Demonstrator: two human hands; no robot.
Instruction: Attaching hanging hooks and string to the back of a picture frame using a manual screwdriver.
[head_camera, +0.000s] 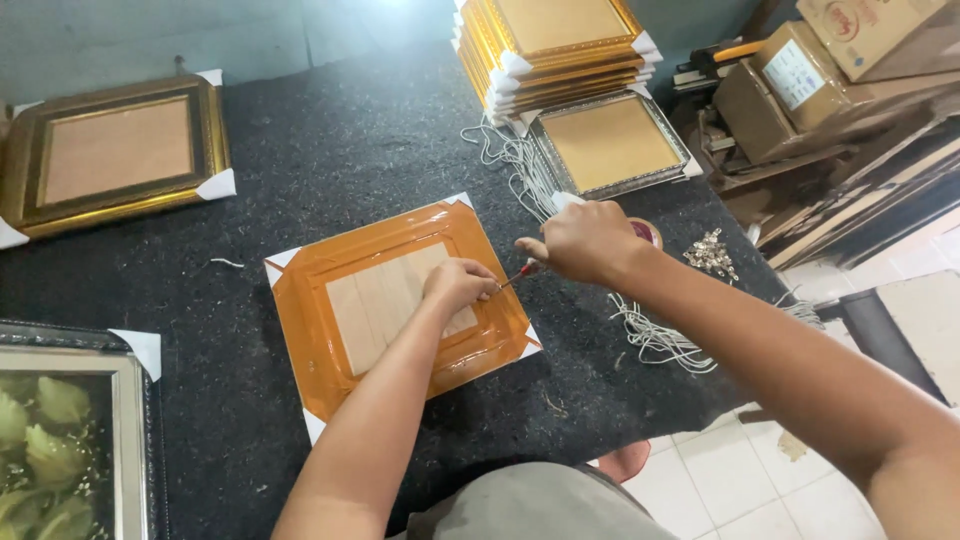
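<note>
**Hands at the back of an orange frame**

A rectangular picture frame (400, 315) lies face down near the middle of the dark, felt-like bench (330, 150). Its back is glossy orange with a pale wooden board set in the centre and white card protectors on the corners. The left hand (458, 283) rests on the board's edge at about 3 o'clock of the frame, fingers curled together and pinched on something too small to make out. The right hand (585, 242) is closed around a red-handled screwdriver (520, 273), whose thin tip points at the left fingertips.

At 3 o'clock from the frame a tangle of white cord (650, 335) trails over the bench edge, with a small heap of shiny metal fittings (710, 252) near it. At 1 o'clock stands a stack of gold frames (555, 50), and a silver-edged frame (610, 145) lies flat beside it. At 10 o'clock lies a wide gold frame (115, 155); at 8 o'clock, a silver frame holding green leaf shapes (60, 440). Cardboard boxes (800, 80) sit off the bench at 2 o'clock.
</note>
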